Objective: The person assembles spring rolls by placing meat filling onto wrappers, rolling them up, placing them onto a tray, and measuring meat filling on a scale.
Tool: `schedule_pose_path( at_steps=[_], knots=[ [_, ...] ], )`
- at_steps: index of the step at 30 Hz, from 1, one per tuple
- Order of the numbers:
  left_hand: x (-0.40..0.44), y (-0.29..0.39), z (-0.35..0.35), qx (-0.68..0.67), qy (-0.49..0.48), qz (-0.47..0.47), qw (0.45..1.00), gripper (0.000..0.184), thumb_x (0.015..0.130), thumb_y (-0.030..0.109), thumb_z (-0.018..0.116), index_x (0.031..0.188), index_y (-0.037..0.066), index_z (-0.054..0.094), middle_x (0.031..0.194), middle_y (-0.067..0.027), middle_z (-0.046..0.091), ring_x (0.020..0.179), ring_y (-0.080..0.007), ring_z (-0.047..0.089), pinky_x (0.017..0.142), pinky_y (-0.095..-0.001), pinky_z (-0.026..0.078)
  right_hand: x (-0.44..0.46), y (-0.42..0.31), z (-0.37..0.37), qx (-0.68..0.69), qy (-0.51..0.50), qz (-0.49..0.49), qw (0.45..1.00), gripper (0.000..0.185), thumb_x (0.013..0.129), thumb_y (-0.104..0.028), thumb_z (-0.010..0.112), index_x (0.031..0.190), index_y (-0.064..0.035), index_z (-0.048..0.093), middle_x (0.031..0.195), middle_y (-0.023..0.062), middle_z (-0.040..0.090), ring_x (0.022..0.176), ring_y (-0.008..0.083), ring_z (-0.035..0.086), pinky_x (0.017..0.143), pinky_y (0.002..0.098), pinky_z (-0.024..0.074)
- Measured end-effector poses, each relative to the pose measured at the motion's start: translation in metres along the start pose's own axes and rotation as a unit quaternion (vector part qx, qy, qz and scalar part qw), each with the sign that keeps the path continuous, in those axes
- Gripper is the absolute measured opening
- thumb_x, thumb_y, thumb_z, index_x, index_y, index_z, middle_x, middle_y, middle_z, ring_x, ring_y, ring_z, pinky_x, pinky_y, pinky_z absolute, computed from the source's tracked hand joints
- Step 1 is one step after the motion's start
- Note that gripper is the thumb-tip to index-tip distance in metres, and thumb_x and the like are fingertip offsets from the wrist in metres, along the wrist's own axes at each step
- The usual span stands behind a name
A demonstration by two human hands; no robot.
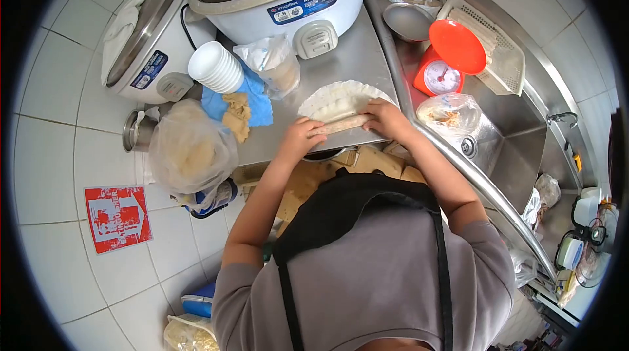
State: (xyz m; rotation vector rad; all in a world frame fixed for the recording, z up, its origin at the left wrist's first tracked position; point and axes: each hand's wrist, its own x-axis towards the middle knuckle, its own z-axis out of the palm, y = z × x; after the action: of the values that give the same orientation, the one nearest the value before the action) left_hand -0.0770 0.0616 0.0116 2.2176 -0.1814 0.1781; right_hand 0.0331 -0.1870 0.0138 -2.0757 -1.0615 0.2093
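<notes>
A pale tan, floury cylinder (341, 125) lies along the near edge of the steel table, at the front of a thin white round sheet (344, 97) that looks like dough. From the frame I cannot tell whether the cylinder is a rolling pin or a rolled-up filling. My left hand (301, 138) has its fingers closed over the cylinder's left end. At the other end, my right hand (386, 119) curls its fingers onto it. Both palms hide the cylinder's tips. The sheet spreads flat behind, its far edge wavy.
Behind stand a large rice cooker (282, 3) and a smaller cooker (147, 43). Stacked white bowls (215, 68), a blue cloth (259, 98) and a bagged tub (275, 69) sit left. A red scale (440, 76) and filled plastic bag (451, 115) are by the sink to the right.
</notes>
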Motion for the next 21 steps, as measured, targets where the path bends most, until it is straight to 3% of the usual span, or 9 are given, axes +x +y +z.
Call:
schedule_pose_path(
  at_steps=[4,5,6,8,11,14,15,18,21],
  knots=[
    [-0.009,-0.01,-0.01,-0.184,0.007,-0.154,0.971,0.029,0.076,0.014,0.07,0.101,0.001,0.065,0.084,-0.007,0.063,0.079,-0.0161,0.059,0.071,-0.0293,0.045,-0.008,0.004,-0.017,0.097,0.016,0.038,0.994,0.027,0.066,-0.009,0.073,0.089,-0.0032,0.061,0.081,0.0105,0.057,0.08,0.0305,0.059,0.069,0.0366,0.0459],
    [-0.011,-0.012,-0.013,-0.217,-0.003,-0.186,0.958,0.027,0.077,0.013,0.069,0.101,0.001,0.065,0.084,-0.0064,0.063,0.08,-0.0149,0.059,0.072,-0.0288,0.045,-0.007,0.013,-0.015,0.118,0.01,0.044,0.992,0.017,0.07,-0.011,0.071,0.086,-0.0068,0.064,0.079,0.0089,0.056,0.081,0.0289,0.056,0.071,0.0367,0.0444],
    [-0.01,-0.012,-0.016,-0.153,-0.002,-0.189,0.97,0.025,0.078,0.013,0.068,0.1,0.002,0.066,0.085,-0.0069,0.064,0.08,-0.0157,0.06,0.072,-0.0282,0.045,-0.006,0.015,-0.016,0.066,0.022,0.039,0.997,0.015,0.071,-0.012,0.07,0.084,-0.0075,0.065,0.079,0.0085,0.056,0.081,0.0284,0.055,0.072,0.0365,0.0438],
    [-0.006,-0.011,-0.024,-0.023,0.0,-0.19,0.982,0.022,0.079,0.013,0.066,0.098,0.002,0.066,0.087,-0.008,0.064,0.081,-0.0175,0.06,0.072,-0.0271,0.045,-0.001,0.021,-0.019,-0.042,0.05,0.026,0.998,0.011,0.073,-0.014,0.069,0.082,-0.0089,0.067,0.08,0.0078,0.056,0.082,0.0274,0.052,0.074,0.0359,0.0427],
    [-0.002,0.014,-0.019,0.08,0.1,-0.129,0.983,0.019,0.079,0.011,0.065,0.096,0.002,0.067,0.088,-0.0102,0.065,0.081,-0.0211,0.061,0.073,-0.0279,0.046,0.006,0.02,-0.019,-0.115,0.057,0.046,0.991,0.009,0.073,-0.016,0.068,0.08,-0.011,0.068,0.083,0.007,0.057,0.086,0.0278,0.05,0.075,0.0348,0.0415],
    [0.006,0.012,0.0,0.065,0.095,0.085,0.99,0.019,0.079,0.01,0.064,0.096,0.002,0.067,0.087,-0.0115,0.064,0.079,-0.0251,0.06,0.071,-0.0305,0.047,0.013,0.017,-0.017,-0.158,0.085,0.032,0.983,0.011,0.072,-0.015,0.067,0.082,-0.0109,0.067,0.085,0.0076,0.059,0.088,0.0286,0.051,0.076,0.0351,0.0418],
    [0.005,0.012,0.004,0.054,0.092,0.076,0.991,0.019,0.078,0.009,0.064,0.095,0.001,0.067,0.088,-0.0122,0.064,0.08,-0.0261,0.06,0.072,-0.0324,0.047,0.015,0.014,-0.017,-0.169,0.097,0.022,0.981,0.012,0.072,-0.014,0.067,0.083,-0.0108,0.067,0.085,0.0079,0.059,0.088,0.0288,0.052,0.076,0.0353,0.0419],
    [0.008,0.005,0.005,0.038,0.066,0.035,0.996,0.018,0.078,0.008,0.064,0.095,0.001,0.067,0.089,-0.0123,0.064,0.081,-0.0266,0.06,0.073,-0.0319,0.048,0.027,-0.003,-0.009,-0.033,0.04,-0.052,0.997,0.014,0.072,-0.01,0.066,0.085,-0.0099,0.066,0.085,0.0087,0.06,0.087,0.0291,0.054,0.077,0.0363,0.0424],
    [0.012,0.002,-0.001,0.041,0.015,-0.015,0.999,0.02,0.078,0.008,0.063,0.096,0.002,0.066,0.092,-0.0118,0.065,0.085,-0.0267,0.06,0.076,-0.0331,0.048,0.029,-0.012,0.003,0.009,0.024,-0.041,0.999,0.012,0.072,-0.006,0.066,0.083,-0.0082,0.068,0.082,0.0092,0.061,0.084,0.0287,0.055,0.076,0.0363,0.0438]
  ],
)
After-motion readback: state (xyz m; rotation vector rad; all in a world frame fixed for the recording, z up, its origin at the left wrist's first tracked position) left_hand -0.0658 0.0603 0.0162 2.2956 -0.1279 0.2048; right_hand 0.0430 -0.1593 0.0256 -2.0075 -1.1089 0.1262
